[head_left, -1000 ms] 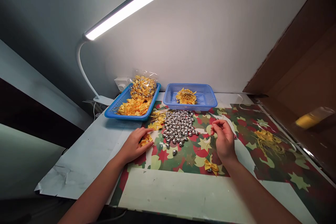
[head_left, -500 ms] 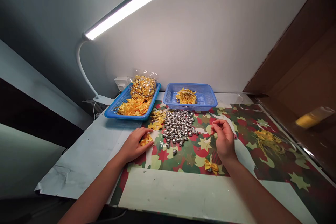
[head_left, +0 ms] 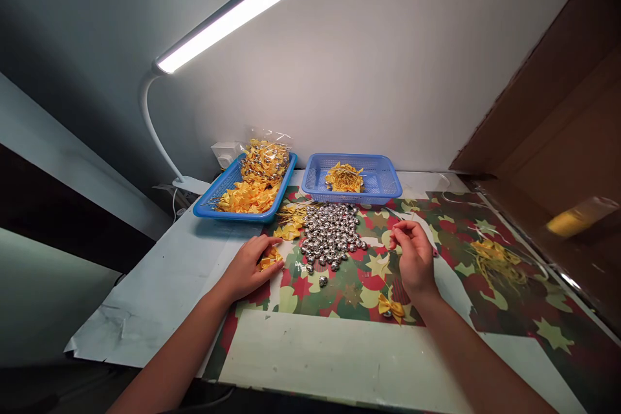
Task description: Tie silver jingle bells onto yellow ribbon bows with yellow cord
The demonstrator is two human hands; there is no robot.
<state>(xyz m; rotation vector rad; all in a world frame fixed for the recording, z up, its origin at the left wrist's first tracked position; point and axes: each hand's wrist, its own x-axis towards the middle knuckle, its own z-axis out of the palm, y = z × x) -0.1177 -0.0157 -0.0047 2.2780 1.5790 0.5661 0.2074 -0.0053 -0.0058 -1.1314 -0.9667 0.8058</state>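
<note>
In the middle of the frame, a heap of small shiny silver bells [head_left: 332, 236] lies on the table covered with red, green and yellow star paper [head_left: 451, 239]. It sits between the two hands, so each hand can get to it easily.

The left hand [head_left: 250, 270] lies flat on the paper, left of the bells. Its fingers curl over a small yellow ribbon bow [head_left: 270, 261] and press it down, so the bow stays in place.

The right hand [head_left: 414, 259] is lifted a little, right of the bells. Its fingertips are pinched together, maybe on something very thin. I cannot tell what it is, or if anything is there.

Just below that hand lies a yellow ribbon bow with a small bell on it [head_left: 391, 307], set apart from the rest.

In the upper middle stand two baskets. The blue plastic tray on the left [head_left: 206, 205] holds many yellow bows and a clear bag. The blue plastic basket on the right [head_left: 383, 184] holds a small yellow pile. A long white lamp [head_left: 252, 6] shines down from the upper left.
</note>
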